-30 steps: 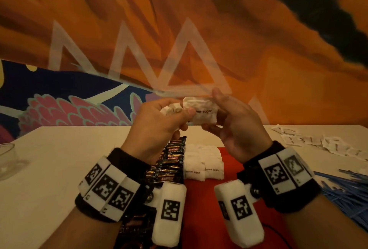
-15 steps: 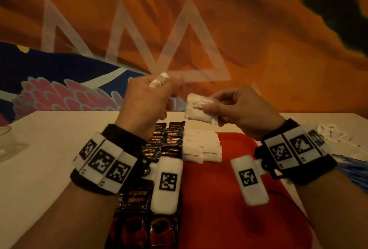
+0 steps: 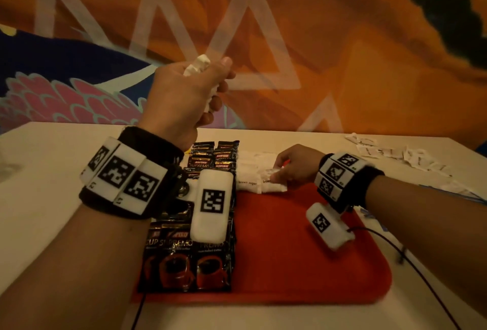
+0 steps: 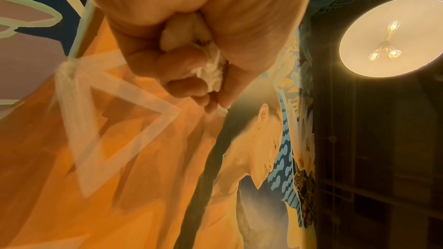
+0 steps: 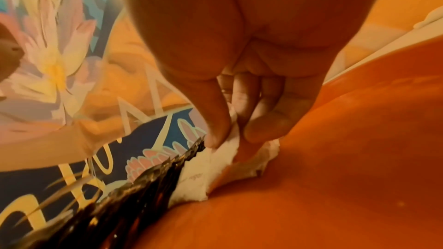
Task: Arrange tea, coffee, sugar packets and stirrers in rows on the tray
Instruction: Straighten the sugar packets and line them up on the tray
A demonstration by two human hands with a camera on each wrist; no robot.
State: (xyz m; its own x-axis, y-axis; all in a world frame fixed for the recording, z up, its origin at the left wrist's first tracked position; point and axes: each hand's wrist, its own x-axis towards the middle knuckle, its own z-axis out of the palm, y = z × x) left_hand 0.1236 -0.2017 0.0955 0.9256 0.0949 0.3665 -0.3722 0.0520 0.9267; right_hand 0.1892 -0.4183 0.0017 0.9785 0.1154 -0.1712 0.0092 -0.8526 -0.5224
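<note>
A red tray (image 3: 290,250) lies on the white table (image 3: 47,197). Black coffee sachets (image 3: 189,263) fill its left side in rows. White brown-sugar packets (image 3: 247,171) lie in rows beside them at the far end. My left hand (image 3: 200,84) is raised above the table, fingers curled round a bunch of white sugar packets (image 4: 210,67). My right hand (image 3: 284,171) is down at the near end of the sugar rows, thumb and fingers pinching one white sugar packet (image 5: 227,150) against the tray (image 5: 335,177).
Loose white packets (image 3: 395,155) lie scattered on the table at the far right. Blue stirrers (image 3: 453,194) show at the right edge behind my right forearm. A painted mural wall rises behind the table. A black cable (image 3: 411,263) trails over the tray's right rim.
My right hand has taken one sugar packet from the left hand's bunch and lowered it to the sugar rows on the tray. The left hand stays raised with the bunch.
</note>
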